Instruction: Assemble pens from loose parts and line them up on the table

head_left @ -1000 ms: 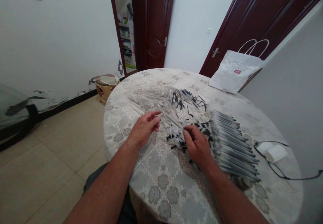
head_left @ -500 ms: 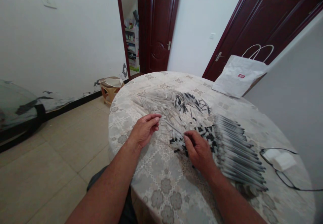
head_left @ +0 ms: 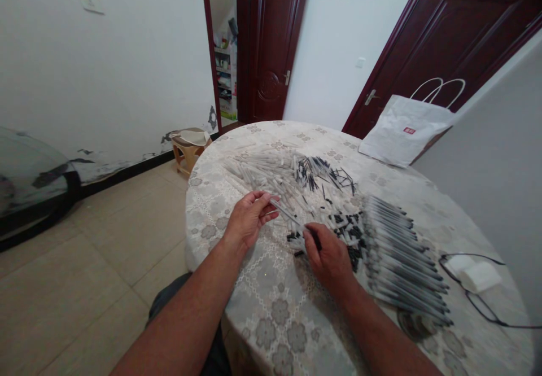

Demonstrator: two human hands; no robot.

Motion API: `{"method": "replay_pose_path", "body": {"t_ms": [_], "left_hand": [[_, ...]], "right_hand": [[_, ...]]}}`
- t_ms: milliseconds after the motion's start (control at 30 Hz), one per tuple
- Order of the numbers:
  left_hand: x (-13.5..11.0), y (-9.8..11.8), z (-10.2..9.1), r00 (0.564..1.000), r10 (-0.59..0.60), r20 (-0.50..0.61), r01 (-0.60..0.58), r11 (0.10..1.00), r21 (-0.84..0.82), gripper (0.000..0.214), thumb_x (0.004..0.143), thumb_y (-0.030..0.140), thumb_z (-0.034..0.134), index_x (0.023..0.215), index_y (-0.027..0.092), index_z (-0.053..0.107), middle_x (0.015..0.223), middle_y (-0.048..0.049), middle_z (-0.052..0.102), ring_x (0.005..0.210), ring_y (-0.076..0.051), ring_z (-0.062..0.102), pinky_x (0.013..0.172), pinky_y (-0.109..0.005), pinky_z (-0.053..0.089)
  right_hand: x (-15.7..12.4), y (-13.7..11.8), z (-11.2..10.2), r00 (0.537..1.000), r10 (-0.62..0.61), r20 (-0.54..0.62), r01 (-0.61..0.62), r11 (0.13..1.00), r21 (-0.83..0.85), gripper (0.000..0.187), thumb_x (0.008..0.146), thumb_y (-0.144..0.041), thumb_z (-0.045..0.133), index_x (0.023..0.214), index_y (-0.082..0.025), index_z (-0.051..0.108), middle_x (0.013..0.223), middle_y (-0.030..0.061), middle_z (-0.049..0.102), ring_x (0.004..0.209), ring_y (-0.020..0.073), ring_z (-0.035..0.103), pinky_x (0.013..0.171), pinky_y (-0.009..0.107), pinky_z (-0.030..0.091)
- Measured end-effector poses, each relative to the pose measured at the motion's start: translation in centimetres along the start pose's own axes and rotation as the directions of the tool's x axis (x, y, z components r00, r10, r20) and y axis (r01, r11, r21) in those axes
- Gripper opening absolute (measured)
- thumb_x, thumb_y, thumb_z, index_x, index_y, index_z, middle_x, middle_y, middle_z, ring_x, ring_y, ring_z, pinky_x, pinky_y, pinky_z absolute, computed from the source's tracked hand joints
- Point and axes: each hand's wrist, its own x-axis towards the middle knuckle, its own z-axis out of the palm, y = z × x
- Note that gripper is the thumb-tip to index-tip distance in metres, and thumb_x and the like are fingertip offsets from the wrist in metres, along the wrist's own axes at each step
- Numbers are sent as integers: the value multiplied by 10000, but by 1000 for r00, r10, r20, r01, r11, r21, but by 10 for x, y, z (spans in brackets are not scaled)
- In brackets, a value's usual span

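Note:
A slim translucent pen (head_left: 288,212) spans the gap between my two hands, above the tablecloth. My left hand (head_left: 250,215) pinches its far-left end between thumb and fingertips. Closed round the other end is my right hand (head_left: 327,252), whose fingers partly hide it. Small black and clear pen caps (head_left: 349,229) lie scattered just beyond my right hand. Farther back are a heap of clear pen barrels (head_left: 262,167) and a bunch of thin dark refills (head_left: 311,170). To the right of my right hand, many pens (head_left: 402,252) lie side by side in a stack.
The round table has a patterned cloth (head_left: 279,331). Eyeglasses (head_left: 478,302) and a white folded tissue (head_left: 480,276) lie at its right. A white paper bag (head_left: 406,130) stands at the back right. A stool (head_left: 188,150) is on the floor behind, at left.
My left hand now pinches the pen's left end, where before its fingertips were at a small clear piece near that end. The hands have come slightly closer together. The view has shifted slightly.

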Motion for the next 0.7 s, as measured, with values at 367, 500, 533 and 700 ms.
{"method": "replay_pose_path", "body": {"t_ms": [367,500,533,700], "left_hand": [[0,-6,4,999,49,-9,-48,997,59,256,819,304,746,935,163,567,994,-133,758,835,-205,745,724,-327,618],[1,-10,6,997,72,0,-72,993,92,273,815,330,744,949,168,570,982,-128,758,847,-212,747,729,-329,616],[1,-10,6,997,77,-4,-76,993,95,273,815,333,742,949,169,570,980,-128,759,851,-213,747,730,-331,616],[-1,-12,10,997,74,-18,-72,993,94,274,818,345,732,952,177,563,968,-122,762,882,-226,748,747,-356,619]], "right_hand": [[3,-9,-11,997,49,63,-53,997,60,182,1006,-285,484,1021,-190,638,880,44,715,786,170,673,737,259,462],[2,-12,-14,975,189,116,-204,970,135,183,985,-341,521,981,-207,645,811,12,696,720,160,645,691,257,435],[2,-11,-13,966,221,132,-241,957,160,193,981,-359,526,974,-207,646,793,6,690,706,159,635,680,257,431],[4,-10,-9,924,334,186,-377,877,296,248,988,-400,488,928,-204,628,710,-10,653,659,154,598,625,247,422]]}}
